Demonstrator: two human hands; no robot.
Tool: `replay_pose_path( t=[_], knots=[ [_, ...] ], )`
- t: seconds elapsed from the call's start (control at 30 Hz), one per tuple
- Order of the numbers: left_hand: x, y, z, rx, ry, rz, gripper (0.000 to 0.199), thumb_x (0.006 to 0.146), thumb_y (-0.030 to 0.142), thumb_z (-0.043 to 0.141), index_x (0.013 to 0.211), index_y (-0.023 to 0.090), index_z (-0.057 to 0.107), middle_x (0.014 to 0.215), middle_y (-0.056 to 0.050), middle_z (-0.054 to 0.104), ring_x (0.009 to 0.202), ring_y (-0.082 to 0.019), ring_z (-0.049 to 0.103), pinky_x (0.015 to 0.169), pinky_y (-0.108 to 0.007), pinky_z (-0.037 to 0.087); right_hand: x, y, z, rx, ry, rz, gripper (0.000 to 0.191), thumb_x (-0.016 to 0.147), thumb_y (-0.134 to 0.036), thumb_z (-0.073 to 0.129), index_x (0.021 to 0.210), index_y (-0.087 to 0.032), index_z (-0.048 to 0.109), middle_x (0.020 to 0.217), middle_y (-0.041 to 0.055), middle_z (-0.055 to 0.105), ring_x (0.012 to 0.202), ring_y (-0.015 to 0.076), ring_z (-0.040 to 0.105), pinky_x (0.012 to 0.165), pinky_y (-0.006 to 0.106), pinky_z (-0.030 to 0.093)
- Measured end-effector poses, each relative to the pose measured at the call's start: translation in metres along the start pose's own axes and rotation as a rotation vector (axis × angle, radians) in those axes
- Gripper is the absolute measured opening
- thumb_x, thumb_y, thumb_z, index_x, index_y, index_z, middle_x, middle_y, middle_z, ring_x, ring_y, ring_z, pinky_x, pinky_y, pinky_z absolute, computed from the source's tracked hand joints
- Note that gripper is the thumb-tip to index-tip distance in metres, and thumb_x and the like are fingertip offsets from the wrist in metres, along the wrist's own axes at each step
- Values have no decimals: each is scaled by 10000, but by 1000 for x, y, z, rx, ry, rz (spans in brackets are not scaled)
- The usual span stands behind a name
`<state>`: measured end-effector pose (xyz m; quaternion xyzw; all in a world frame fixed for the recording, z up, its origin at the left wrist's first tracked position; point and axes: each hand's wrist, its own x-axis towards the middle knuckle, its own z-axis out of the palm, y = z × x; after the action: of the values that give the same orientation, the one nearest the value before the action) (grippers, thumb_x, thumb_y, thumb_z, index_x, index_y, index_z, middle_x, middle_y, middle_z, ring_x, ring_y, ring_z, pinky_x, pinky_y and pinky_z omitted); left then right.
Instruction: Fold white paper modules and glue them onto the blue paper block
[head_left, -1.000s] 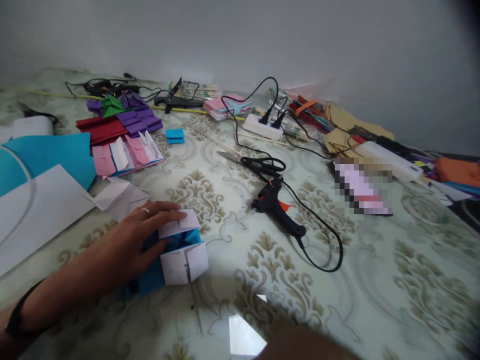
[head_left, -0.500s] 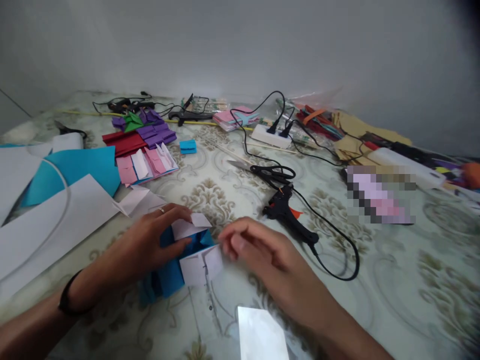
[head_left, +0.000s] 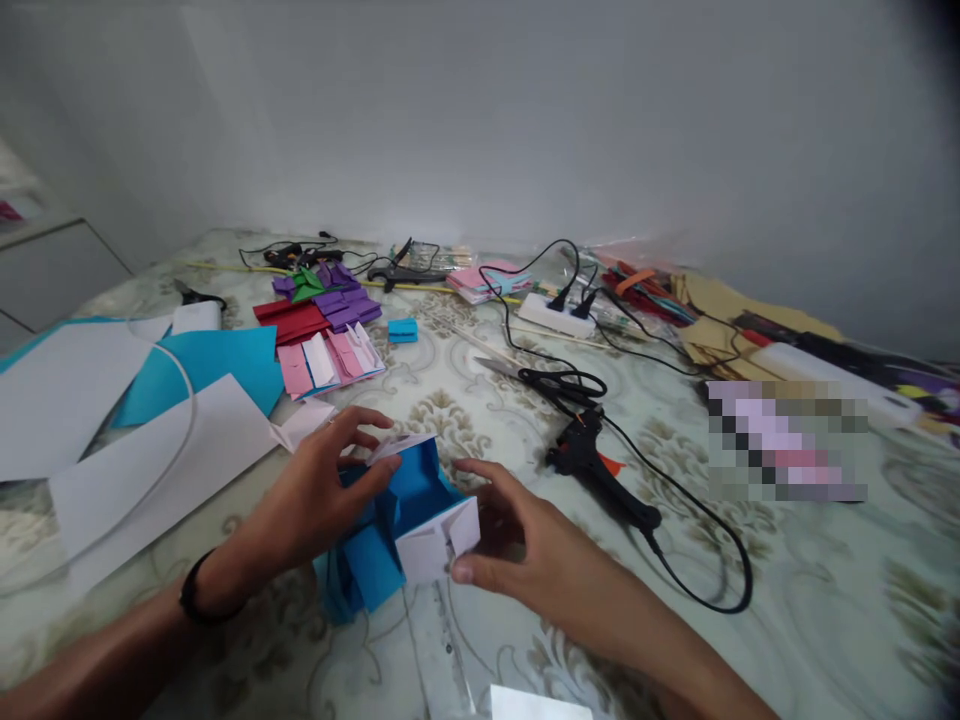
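A folded paper box (head_left: 427,485), blue inside with white outer flaps, stands on the table in front of me. My left hand (head_left: 319,490) grips its far left side, thumb inside against the blue wall and fingers behind the white flap. At the right end, my right hand (head_left: 506,530) holds the box, with the thumb on the front white flap and the fingers around the far corner. More folded blue paper (head_left: 360,575) extends from the box beneath my left hand. A white piece of paper (head_left: 536,705) lies at the near edge of the view.
Right of my hands lie a black glue gun (head_left: 607,470) with its cord and black-handled scissors (head_left: 551,380). Behind them is a white power strip (head_left: 555,315). Folded pink-and-white paper (head_left: 330,360) and large white sheets (head_left: 157,480) lie to the left.
My right hand has closed in on the box's right end and taken hold of it. The box has opened wider, showing more of its blue inside. The camera view has shifted.
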<state>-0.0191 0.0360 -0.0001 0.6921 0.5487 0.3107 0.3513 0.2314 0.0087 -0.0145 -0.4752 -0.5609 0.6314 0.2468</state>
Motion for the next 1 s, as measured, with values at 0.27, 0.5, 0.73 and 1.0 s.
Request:
replay_pose_path(
  t=[0.27,0.5,0.73,1.0],
  knots=[
    [-2,4,0,-84,59,39,243,984,398,639,1164,241,593,1292,-74,587,1099,-203,645,878,-341,614,6,3,15,271,-104,-49,401,868,-533,800,999,-178,671,840,17,693,789,165,657,666,267,497],
    [-7,3,2,-234,-8,59,196,977,362,672,1136,256,627,1349,-77,533,1273,-238,569,932,-317,599,8,5,10,283,113,-59,382,847,-531,822,934,-176,711,758,-12,642,686,135,568,668,266,476],
    [-4,4,6,-559,-130,-122,503,888,320,787,1311,269,519,1122,-46,677,956,-189,680,747,-275,587,5,1,6,335,165,-80,360,849,-535,811,958,-204,723,894,26,708,792,187,630,796,333,534],
    [-10,4,13,-586,-277,-234,515,888,341,795,1327,250,543,947,-14,724,858,-202,707,688,-275,563,5,1,9,326,138,-76,376,856,-522,812,1051,-204,761,968,44,766,864,207,688,813,330,547]
  ],
)
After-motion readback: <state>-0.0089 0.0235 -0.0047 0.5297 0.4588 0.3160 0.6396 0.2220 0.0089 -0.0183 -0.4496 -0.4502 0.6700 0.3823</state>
